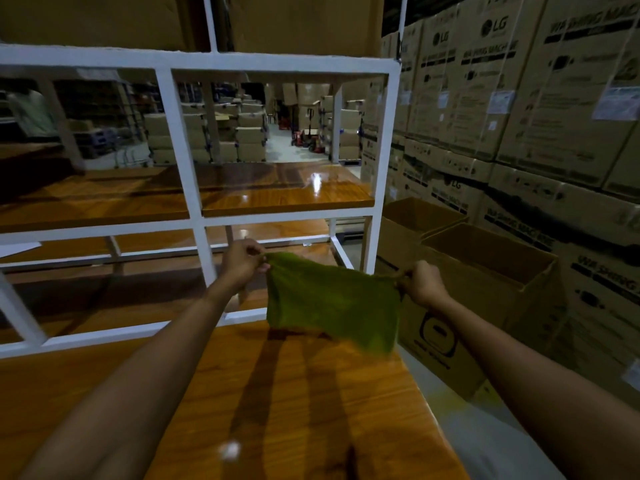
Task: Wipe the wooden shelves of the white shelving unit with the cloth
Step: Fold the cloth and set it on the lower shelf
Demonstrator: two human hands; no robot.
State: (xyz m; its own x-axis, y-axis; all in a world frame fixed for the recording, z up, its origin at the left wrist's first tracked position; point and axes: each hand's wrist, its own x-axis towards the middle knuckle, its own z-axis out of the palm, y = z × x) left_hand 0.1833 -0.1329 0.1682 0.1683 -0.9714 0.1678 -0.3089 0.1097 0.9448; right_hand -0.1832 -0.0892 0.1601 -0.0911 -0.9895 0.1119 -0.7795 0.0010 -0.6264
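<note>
Green cloth (332,303), roughly rectangular with a nappy, towel-like surface, held spread in the air just below the frame's centre. Its long axis runs from 9 to 3 o'clock, dipping slightly toward 3. The top edge is pulled taut and the free lower edge hangs toward 6 o'clock over the near shelf (294,403); whether it touches the wood cannot be told.

Left hand (242,261), at the cloth's 10 o'clock corner, has its fingers curled and pinches that corner. Right hand (424,284), at the 2 o'clock corner, is closed in a fist around the bunched corner. Both forearms are bare and reach in from 6 o'clock.

The near shelf is a flat, glossy board of orange-brown wood grain, and shows the arms' shadows. The shelving unit (180,133) is a frame of square white-painted bars. At 12 o'clock it carries a second glossy wooden shelf (284,192) with a bright glare spot, and lower boards lie behind the hands.

At 3 o'clock stands an open box (485,271) of brown corrugated cardboard, its flaps up. Behind it, from 1 to 4 o'clock, printed cartons (519,81) are stacked in a wall.
</note>
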